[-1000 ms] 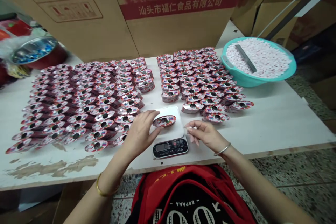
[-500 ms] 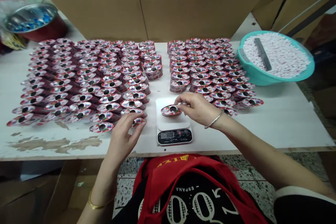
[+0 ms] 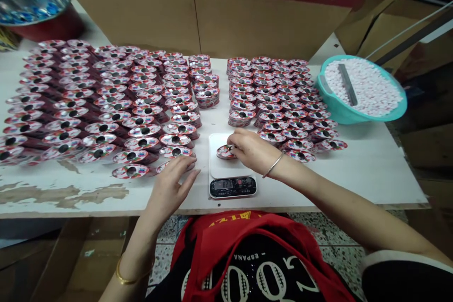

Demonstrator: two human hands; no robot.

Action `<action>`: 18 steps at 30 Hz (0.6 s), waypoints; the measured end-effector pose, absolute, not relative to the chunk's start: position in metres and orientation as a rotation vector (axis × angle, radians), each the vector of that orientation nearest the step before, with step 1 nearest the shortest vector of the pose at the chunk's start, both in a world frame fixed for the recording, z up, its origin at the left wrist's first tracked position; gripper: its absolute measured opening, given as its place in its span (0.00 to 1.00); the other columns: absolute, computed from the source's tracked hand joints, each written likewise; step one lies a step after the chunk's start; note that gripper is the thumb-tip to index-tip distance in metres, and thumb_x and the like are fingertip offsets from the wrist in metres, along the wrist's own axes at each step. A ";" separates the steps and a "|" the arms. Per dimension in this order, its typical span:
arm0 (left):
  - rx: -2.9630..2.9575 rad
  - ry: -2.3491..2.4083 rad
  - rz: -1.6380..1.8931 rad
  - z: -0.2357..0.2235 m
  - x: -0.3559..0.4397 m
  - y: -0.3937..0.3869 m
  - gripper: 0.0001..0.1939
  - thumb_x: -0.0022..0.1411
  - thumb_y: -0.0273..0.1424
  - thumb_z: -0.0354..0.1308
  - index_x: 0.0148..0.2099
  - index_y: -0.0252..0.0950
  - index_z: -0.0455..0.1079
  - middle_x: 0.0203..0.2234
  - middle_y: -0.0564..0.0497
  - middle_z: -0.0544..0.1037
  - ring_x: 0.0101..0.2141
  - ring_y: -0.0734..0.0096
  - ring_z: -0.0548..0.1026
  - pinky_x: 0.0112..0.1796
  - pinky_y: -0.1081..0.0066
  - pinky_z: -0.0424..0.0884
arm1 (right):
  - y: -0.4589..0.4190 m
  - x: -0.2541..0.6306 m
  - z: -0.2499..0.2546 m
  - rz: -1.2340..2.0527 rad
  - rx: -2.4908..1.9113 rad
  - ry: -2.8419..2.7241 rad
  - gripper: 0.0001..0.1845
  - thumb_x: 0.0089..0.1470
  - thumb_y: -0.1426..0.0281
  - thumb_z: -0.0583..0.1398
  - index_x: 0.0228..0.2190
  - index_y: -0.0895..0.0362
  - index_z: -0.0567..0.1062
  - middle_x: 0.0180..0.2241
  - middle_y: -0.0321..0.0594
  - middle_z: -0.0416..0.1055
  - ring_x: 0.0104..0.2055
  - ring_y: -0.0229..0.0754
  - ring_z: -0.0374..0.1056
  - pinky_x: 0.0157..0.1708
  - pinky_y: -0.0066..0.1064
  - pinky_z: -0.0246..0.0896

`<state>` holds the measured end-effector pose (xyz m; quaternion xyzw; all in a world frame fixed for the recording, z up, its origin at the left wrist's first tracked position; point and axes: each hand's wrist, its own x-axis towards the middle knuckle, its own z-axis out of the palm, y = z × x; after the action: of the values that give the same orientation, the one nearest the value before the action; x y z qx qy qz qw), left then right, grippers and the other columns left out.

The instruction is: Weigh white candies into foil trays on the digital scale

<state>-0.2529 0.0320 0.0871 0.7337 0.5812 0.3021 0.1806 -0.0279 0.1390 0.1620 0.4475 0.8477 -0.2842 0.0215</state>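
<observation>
On the scale (image 3: pixel 226 171), the pack (image 3: pixel 223 152) looks light and easily dented, best held by its sides. The right hand (image 3: pixel 255 152) touches its top, grip unclear; the left hand (image 3: pixel 169 186) is open.

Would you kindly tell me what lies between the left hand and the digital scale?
Between the left hand and the digital scale, the head view shows only bare white tabletop.

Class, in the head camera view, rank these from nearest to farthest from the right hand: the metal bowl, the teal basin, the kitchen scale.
From the right hand:
1. Kitchen scale: centre, partly beneath the hand.
2. Teal basin: right side.
3. Metal bowl: far left corner.
</observation>
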 end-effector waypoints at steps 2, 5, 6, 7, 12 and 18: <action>2.072 1.642 0.858 0.086 -0.253 0.032 0.11 0.66 0.35 0.54 0.49 0.39 0.68 0.45 0.46 0.76 0.47 0.65 0.74 0.48 0.64 0.71 | 0.138 -0.028 0.164 -0.864 1.378 2.629 0.10 0.57 0.81 0.55 0.39 0.64 0.75 0.42 0.48 0.68 0.42 0.41 0.64 0.41 0.28 0.55; 2.072 1.631 0.871 0.086 -0.252 0.033 0.11 0.66 0.34 0.54 0.49 0.38 0.68 0.44 0.46 0.76 0.46 0.65 0.74 0.48 0.64 0.71 | 0.136 -0.029 0.164 -0.840 1.365 2.639 0.10 0.57 0.81 0.56 0.40 0.64 0.75 0.42 0.48 0.68 0.42 0.41 0.65 0.42 0.29 0.56; 2.073 1.626 0.873 0.087 -0.251 0.033 0.11 0.66 0.34 0.55 0.49 0.38 0.68 0.44 0.46 0.76 0.46 0.66 0.74 0.48 0.64 0.71 | 0.136 -0.030 0.163 -0.835 1.363 2.650 0.10 0.57 0.81 0.56 0.40 0.64 0.75 0.43 0.48 0.68 0.42 0.41 0.66 0.42 0.29 0.56; 2.075 1.620 0.872 0.088 -0.251 0.033 0.10 0.66 0.34 0.55 0.48 0.38 0.68 0.44 0.47 0.76 0.45 0.66 0.74 0.47 0.65 0.71 | 0.135 -0.029 0.164 -0.832 1.364 2.671 0.10 0.57 0.81 0.56 0.40 0.64 0.75 0.43 0.48 0.69 0.42 0.41 0.66 0.42 0.30 0.57; 2.059 1.628 0.880 0.091 -0.250 0.031 0.10 0.65 0.33 0.55 0.49 0.38 0.68 0.43 0.47 0.76 0.46 0.66 0.74 0.48 0.65 0.71 | 0.151 0.002 0.180 -0.795 1.495 2.976 0.07 0.56 0.76 0.60 0.38 0.62 0.77 0.40 0.46 0.72 0.39 0.39 0.67 0.39 0.29 0.60; 2.010 1.664 0.836 0.095 -0.251 0.029 0.11 0.66 0.33 0.55 0.49 0.39 0.68 0.42 0.47 0.77 0.45 0.66 0.75 0.49 0.63 0.70 | 0.241 0.171 0.191 0.206 2.623 2.583 0.16 0.53 0.74 0.62 0.44 0.65 0.79 0.38 0.54 0.77 0.33 0.38 0.70 0.30 0.31 0.58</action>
<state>-0.2507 0.0290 0.0948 0.7189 0.5950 0.2989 0.1994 0.1714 0.2407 0.1914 0.6850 0.6747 0.0538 -0.2694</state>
